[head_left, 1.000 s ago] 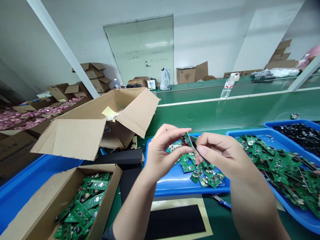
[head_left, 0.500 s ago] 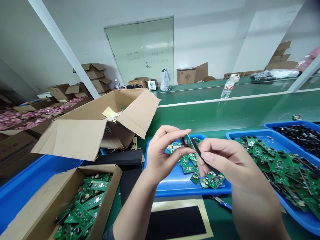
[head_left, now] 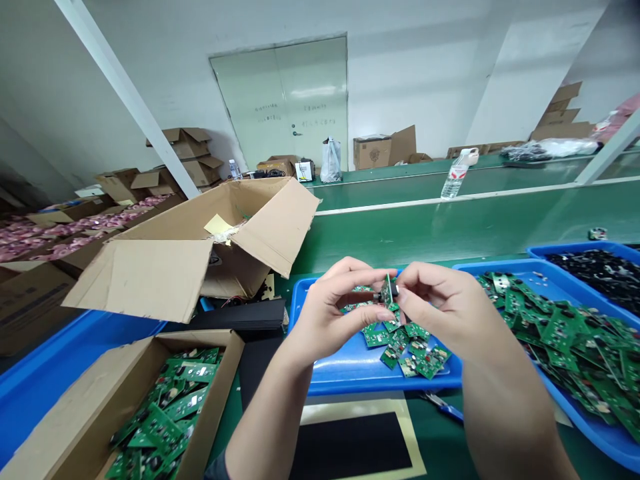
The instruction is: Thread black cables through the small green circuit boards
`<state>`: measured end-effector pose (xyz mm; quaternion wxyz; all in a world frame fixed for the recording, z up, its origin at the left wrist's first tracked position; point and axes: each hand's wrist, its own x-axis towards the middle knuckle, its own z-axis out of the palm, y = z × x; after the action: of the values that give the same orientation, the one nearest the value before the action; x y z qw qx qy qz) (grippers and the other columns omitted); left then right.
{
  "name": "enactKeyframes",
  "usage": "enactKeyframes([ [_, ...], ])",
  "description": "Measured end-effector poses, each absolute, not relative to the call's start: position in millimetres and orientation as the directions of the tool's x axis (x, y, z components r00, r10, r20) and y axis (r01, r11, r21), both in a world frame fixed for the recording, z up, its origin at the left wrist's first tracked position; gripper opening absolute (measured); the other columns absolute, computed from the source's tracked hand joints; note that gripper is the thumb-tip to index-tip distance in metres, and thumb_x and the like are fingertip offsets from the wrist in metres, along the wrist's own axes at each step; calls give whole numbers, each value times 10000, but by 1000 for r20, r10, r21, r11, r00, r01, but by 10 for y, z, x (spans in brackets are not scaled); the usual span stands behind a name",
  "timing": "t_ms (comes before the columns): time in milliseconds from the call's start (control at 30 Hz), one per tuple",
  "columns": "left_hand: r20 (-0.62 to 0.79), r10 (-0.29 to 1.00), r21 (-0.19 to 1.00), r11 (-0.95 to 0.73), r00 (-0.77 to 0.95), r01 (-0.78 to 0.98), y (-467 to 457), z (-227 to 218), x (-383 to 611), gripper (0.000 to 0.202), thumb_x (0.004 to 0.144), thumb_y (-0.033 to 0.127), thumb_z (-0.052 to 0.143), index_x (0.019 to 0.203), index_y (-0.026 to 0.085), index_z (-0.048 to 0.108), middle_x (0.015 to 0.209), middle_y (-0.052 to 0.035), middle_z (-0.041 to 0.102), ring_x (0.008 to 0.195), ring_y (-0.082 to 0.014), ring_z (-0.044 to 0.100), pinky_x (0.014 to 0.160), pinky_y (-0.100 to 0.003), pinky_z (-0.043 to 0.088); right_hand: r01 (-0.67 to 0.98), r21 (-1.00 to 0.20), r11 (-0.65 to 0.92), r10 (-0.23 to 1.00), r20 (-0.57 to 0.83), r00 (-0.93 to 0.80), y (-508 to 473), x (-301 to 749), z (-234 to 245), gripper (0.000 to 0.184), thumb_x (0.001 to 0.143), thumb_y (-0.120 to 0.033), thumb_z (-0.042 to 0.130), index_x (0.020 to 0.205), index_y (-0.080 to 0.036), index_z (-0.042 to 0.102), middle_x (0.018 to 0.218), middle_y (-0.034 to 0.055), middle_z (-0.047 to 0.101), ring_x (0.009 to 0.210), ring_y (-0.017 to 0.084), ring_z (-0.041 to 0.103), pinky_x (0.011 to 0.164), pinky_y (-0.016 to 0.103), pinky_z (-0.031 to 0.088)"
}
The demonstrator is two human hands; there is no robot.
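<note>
Above the middle blue tray [head_left: 345, 383], my left hand [head_left: 333, 310] pinches a small green circuit board [head_left: 387, 288] by its edges, between thumb and fingers. The board stands nearly edge-on to me, with dark components facing left. My right hand [head_left: 440, 303] is closed at the board's right face, thumb and forefinger pressing on a short black strip [head_left: 395, 291]. Most of that strip is hidden by the fingers. Beneath both hands, several loose circuit boards [head_left: 425, 360] lie in the tray.
A black sheet on yellowish backing [head_left: 355, 443] lies in front of the tray, with blue-handled cutters [head_left: 445, 405] beside it. A board-filled carton [head_left: 227, 353] stands left, below a large open box [head_left: 145, 273]. Another blue tray [head_left: 565, 400] of boards is right. A bottle [head_left: 454, 177] stands behind.
The black strip, earlier long and slanting from the board to my right hand, now shows only as a short piece against it. The board has turned more upright, and my hands have moved closer together.
</note>
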<state>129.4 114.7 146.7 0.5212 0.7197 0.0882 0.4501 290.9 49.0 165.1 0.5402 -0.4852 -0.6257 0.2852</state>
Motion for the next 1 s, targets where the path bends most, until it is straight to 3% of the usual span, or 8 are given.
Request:
enactKeyframes([
  [233, 533, 604, 845, -418, 592, -335, 1148, 1502, 1311, 360, 795, 226, 746, 1145, 305, 711, 954, -30, 551, 890, -127, 583, 769, -218, 583, 549, -729, 409, 748, 612, 255, 492, 2821, 1574, 33, 802, -206, 588, 813, -210, 619, 647, -21, 632, 564, 114, 602, 541, 210, 502],
  [300, 551, 607, 834, -430, 573, -346, 1151, 1507, 1310, 357, 803, 238, 738, 1153, 305, 707, 947, -29, 555, 890, -128, 584, 777, -223, 580, 575, -717, 394, 724, 628, 287, 512, 2830, 1550, 201, 817, -230, 616, 1017, -220, 618, 688, -20, 647, 603, 133, 627, 592, 242, 531],
  [400, 571, 594, 820, -438, 567, -368, 1149, 1516, 1299, 361, 807, 245, 735, 1160, 308, 702, 942, -28, 562, 868, -125, 592, 737, -211, 578, 552, -735, 393, 724, 617, 308, 534, 2905, 1534, 508, 827, -263, 657, 1308, -226, 499, 694, -24, 640, 615, 151, 629, 601, 268, 546],
  [533, 595, 600, 803, -435, 534, -407, 1141, 1524, 1297, 421, 797, 258, 748, 1208, 302, 673, 961, -47, 634, 869, -141, 622, 714, -211, 571, 440, -770, 462, 774, 592, 225, 505, 2989, 1548, 228, 866, -291, 644, 1083, -221, 644, 695, -7, 636, 616, 133, 636, 564, 226, 540],
  [667, 596, 613, 803, -459, 519, -379, 1139, 1523, 1299, 420, 798, 318, 745, 1208, 268, 667, 976, -69, 692, 885, -168, 649, 743, -249, 568, 403, -765, 503, 812, 578, 85, 479, 2960, 1566, 150, 862, -256, 657, 1007, -226, 681, 800, 9, 709, 690, 132, 678, 602, 211, 557],
  [800, 575, 615, 818, -431, 540, -380, 1147, 1511, 1296, 360, 806, 347, 732, 1148, 239, 694, 949, -67, 681, 829, -160, 651, 709, -247, 565, 566, -610, 555, 671, 730, 129, 497, 2939, 1568, 131, 882, -157, 602, 904, -240, 701, 803, 2, 727, 708, 136, 677, 644, 240, 547],
  [1000, 496, 643, 859, -262, 583, -441, 1163, 1486, 1313, 354, 786, 345, 753, 1121, 240, 708, 864, -39, 661, 773, -149, 637, 676, -258, 557, 716, -418, 559, 473, 870, 139, 515, 2943, 1561, 188, 879, -133, 623, 980, -266, 711, 812, 14, 714, 685, 157, 658, 605, 287, 517],
])
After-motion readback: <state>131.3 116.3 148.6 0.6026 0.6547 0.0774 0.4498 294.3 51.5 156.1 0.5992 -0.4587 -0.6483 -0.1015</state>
